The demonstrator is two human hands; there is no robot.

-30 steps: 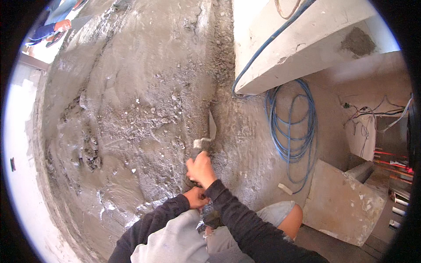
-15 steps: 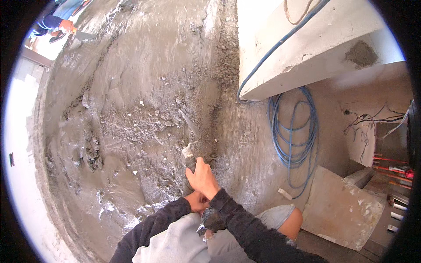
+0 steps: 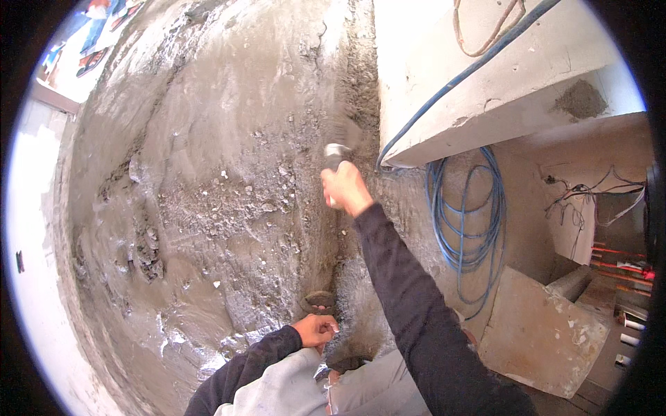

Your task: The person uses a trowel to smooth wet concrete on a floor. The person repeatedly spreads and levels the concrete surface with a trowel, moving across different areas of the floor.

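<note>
My right hand (image 3: 345,188) is closed round the handle of a trowel (image 3: 338,150), reaching forward over the wet grey mortar (image 3: 229,125). The trowel's blade is smeared by motion, beside the rough strip at the foot of the white wall. My left hand (image 3: 316,331) rests low in front of me with curled fingers; whatever they may hold is hidden. Just ahead of it is a round, mortar-grey object (image 3: 319,300), too unclear to name.
A white wall block (image 3: 451,76) stands on the right, with a blue hose (image 3: 466,61) across it. Coiled blue hose (image 3: 461,215) hangs below. A stained board (image 3: 544,329) lies at lower right, near loose wires (image 3: 579,191). Another person's legs (image 3: 94,35) show at far upper left.
My right hand has swung the trowel forward and right, away from my left hand. The round grey object has come into view. The other person's hand and tool at upper left have moved away.
</note>
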